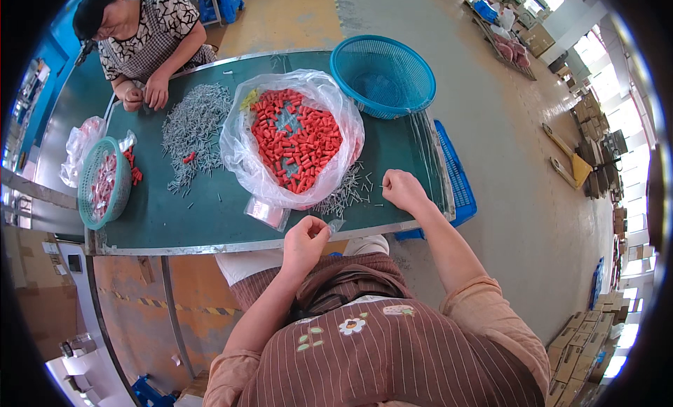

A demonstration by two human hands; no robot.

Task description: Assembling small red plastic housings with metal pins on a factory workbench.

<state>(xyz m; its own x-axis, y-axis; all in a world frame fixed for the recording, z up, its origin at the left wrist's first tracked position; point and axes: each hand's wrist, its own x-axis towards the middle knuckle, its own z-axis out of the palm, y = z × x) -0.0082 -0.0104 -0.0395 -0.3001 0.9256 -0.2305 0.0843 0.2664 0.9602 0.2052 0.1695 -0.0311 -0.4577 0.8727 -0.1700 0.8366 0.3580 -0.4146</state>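
Observation:
My left hand (306,242) is closed at the table's near edge, pinching a small clear plastic bag (336,226). My right hand (404,190) is closed above the right part of the table, with what looks like a grey screw at its fingertips. Between and beyond my hands lies a small pile of grey screws (341,199). Behind it, a large clear plastic bag (238,144) stands open, full of short red plastic plugs (319,137). A flat packet of clear bags (267,213) lies against its near side.
A blue basket (382,110) stands at the far right of the green table (151,228). A bigger screw heap (196,123) lies left of the plugs, near a co-worker's hands (151,93). A green basket (125,177) holds filled bags. Below the right edge sits a blue crate (457,172).

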